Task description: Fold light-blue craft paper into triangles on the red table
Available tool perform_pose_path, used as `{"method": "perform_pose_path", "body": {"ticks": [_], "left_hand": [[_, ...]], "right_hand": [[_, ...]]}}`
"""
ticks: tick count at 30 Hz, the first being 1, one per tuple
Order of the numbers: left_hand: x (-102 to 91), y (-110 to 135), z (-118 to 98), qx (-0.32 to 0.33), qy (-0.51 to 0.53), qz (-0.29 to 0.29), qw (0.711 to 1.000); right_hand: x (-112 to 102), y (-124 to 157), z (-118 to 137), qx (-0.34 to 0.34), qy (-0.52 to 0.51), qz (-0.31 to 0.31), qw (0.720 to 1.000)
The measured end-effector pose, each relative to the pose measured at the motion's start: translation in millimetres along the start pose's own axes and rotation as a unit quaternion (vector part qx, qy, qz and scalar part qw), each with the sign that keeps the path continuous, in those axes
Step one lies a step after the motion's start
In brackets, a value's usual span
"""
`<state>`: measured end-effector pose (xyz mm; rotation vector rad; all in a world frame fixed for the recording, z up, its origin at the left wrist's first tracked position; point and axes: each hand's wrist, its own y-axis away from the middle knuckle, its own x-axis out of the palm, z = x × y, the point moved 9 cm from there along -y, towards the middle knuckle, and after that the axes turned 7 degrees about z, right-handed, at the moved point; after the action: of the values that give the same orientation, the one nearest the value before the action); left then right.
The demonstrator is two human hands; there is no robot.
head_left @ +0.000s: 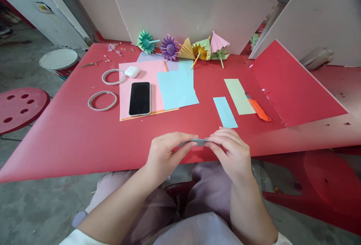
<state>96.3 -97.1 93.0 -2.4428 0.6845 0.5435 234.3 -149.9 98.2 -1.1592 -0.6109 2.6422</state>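
Note:
Between my two hands, just above the front edge of the red table (118,143), is a narrow strip of folded bluish paper (200,142). My left hand (166,149) pinches its left end between thumb and fingers. The right end is pinched by my right hand (231,151). Most of the strip is hidden by the fingers. Just beyond my right hand lies a light blue paper strip (225,112), beside a pale green strip (239,96). An orange utility knife (260,110) rests against the green strip's right side.
Light blue sheets (177,90) and pink paper (125,100) carry a phone (140,99). An earbud case (132,72) and two tape rolls (102,101) sit left. Folded paper umbrellas (169,47) line the back wall. A red board (296,83) leans at right.

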Motion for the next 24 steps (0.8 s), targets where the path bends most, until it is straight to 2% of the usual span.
{"method": "perform_pose_path", "body": {"ticks": [7, 24], "left_hand": [[-5.5, 0.3, 1.7, -0.041, 0.004, -0.013, 0.999], [-6.1, 0.0, -2.5, -0.011, -0.012, -0.015, 1.000]], "right_hand": [[3.0, 0.3, -1.8, 0.023, -0.043, 0.017, 0.999], [3.8, 1.5, -5.8, 0.026, -0.030, 0.011, 0.999]]}}
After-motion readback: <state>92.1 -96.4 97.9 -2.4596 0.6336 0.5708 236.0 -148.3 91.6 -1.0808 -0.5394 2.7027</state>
